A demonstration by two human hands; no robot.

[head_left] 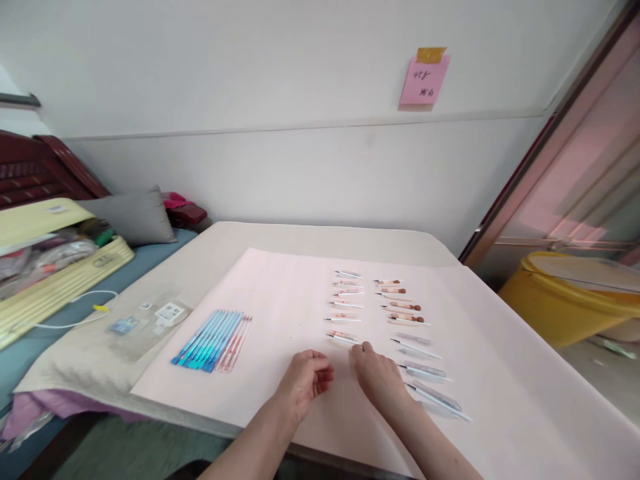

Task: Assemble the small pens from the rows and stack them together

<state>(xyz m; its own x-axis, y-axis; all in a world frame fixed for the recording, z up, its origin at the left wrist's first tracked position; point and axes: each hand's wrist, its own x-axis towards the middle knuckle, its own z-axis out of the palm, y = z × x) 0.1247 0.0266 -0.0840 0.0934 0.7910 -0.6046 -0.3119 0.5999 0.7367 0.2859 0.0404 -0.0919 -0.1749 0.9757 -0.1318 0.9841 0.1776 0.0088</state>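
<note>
Pen-laying looks underway: left hand (304,380) half-curled, seemingly empty; pen (343,339) just beyond right hand (377,375) (fingers bent, grip unclear); placement calls for even spacing.

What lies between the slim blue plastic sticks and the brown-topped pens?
In the head view: slim reddish, see-through sticks right beside the blue sticks, then a stretch of pale pink sheet, then a column of slender white-and-pink pens.

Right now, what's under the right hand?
Pale pink sheet shows around the right hand; a white pen lies just beyond its fingertips. Whatever the hand covers cannot be seen.
</note>
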